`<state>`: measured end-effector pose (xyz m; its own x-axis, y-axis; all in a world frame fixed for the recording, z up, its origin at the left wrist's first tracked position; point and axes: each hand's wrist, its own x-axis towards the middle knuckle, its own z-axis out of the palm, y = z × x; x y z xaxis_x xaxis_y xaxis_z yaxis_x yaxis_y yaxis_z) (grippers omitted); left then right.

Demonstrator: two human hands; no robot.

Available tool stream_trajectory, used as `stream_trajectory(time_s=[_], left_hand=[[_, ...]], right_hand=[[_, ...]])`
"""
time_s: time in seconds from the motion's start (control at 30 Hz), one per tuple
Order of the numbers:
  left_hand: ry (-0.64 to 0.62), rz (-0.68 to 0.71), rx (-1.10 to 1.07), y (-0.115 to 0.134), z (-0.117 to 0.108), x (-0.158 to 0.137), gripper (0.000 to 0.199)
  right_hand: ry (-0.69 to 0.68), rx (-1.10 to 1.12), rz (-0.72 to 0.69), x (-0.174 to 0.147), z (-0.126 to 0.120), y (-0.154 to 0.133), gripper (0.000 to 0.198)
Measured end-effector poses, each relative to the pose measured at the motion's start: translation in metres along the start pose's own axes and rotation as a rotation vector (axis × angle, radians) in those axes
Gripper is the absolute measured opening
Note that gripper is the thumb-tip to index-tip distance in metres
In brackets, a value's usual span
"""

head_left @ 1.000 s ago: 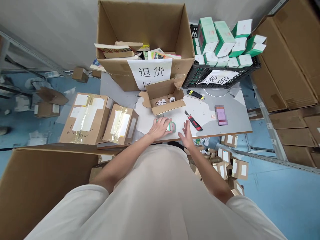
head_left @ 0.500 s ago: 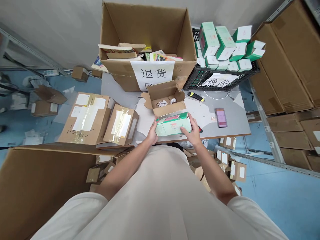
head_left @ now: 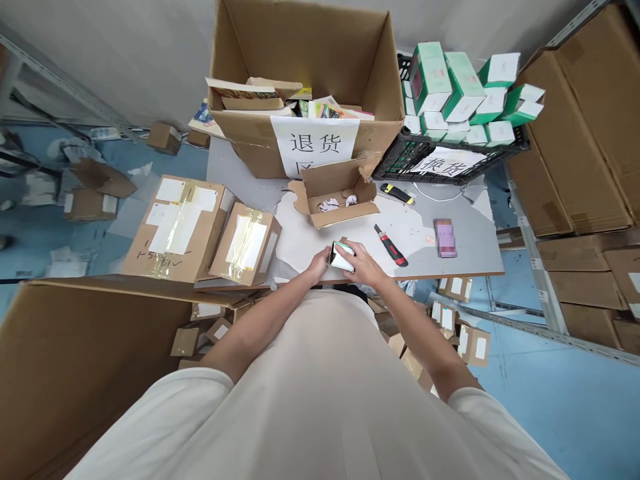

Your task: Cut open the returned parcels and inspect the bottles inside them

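Close to my body at the table's front edge, a green-and-white carton (head_left: 343, 259) is turned end-up toward me. Beside its white end flap a dark gap shows, so that end looks at least partly open. My left hand (head_left: 317, 266) grips the carton's left side. From the right, my right hand (head_left: 366, 267) has its fingers on the end flap and the carton's edge. Just behind stands an open small brown box (head_left: 345, 215) with crumpled paper inside. A red-and-black utility knife (head_left: 391, 245) lies to the right of my right hand, its blade end pointing away from me.
A large cardboard box (head_left: 240, 143) of books stands at the back, beside a black crate (head_left: 395, 157) filled with green-and-white cartons. Two taped parcels (head_left: 173, 230) sit on the left. A yellow-and-black cutter (head_left: 397, 193) and a pixelated purple item (head_left: 445, 238) lie on the right.
The carton has been turned from lying lengthwise to end-up and drawn slightly toward me. My right hand has moved onto its end. The red utility knife is now uncovered.
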<state>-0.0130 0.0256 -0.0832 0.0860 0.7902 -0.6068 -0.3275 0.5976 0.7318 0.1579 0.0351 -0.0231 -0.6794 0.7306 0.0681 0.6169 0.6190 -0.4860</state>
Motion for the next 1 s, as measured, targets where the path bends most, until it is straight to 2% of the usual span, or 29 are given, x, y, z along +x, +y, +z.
stream_trajectory(time_s=[0.1, 0.2, 0.27, 0.37, 0.4, 0.47, 0.7, 0.77, 0.87, 0.93, 1.0], left_hand=[[-0.02, 0.336, 0.335, 0.015, -0.002, -0.014, 0.07], [-0.172, 0.71, 0.713, 0.036, -0.004, -0.027, 0.098], [-0.255, 0.869, 0.872, 0.048, -0.005, -0.03, 0.089], [-0.342, 1.0, 1.027, 0.06, -0.007, -0.032, 0.046], [-0.366, 1.02, 1.074, 0.063, -0.007, -0.032, 0.037], [-0.401, 1.033, 1.144, 0.067, -0.008, -0.033, 0.03], [-0.363, 0.964, 1.214, 0.077, -0.004, -0.031, 0.032], [-0.401, 0.966, 1.277, 0.081, -0.003, -0.028, 0.043], [-0.427, 0.911, 1.344, 0.088, -0.004, -0.024, 0.078], [-0.448, 0.86, 1.368, 0.089, -0.004, -0.021, 0.096], [-0.462, 0.825, 1.37, 0.089, -0.004, -0.018, 0.104]], right_hand=[[0.058, -0.05, 0.034, -0.003, -0.008, -0.006, 0.056], [0.141, -0.055, 0.095, -0.011, -0.021, -0.014, 0.043], [0.12, -0.005, 0.058, -0.019, -0.03, -0.02, 0.035], [0.051, 0.047, -0.024, -0.029, -0.04, -0.024, 0.034], [0.043, 0.032, -0.023, -0.031, -0.041, -0.024, 0.036], [0.037, -0.039, 0.015, -0.033, -0.04, -0.024, 0.041], [0.025, -0.202, 0.124, -0.027, -0.026, -0.023, 0.038], [0.035, -0.225, 0.16, -0.027, -0.026, -0.024, 0.038], [0.012, -0.215, 0.176, -0.025, -0.033, -0.024, 0.037], [-0.045, -0.217, 0.181, -0.02, -0.043, -0.025, 0.04], [-0.147, -0.254, 0.164, -0.009, -0.055, -0.027, 0.044]])
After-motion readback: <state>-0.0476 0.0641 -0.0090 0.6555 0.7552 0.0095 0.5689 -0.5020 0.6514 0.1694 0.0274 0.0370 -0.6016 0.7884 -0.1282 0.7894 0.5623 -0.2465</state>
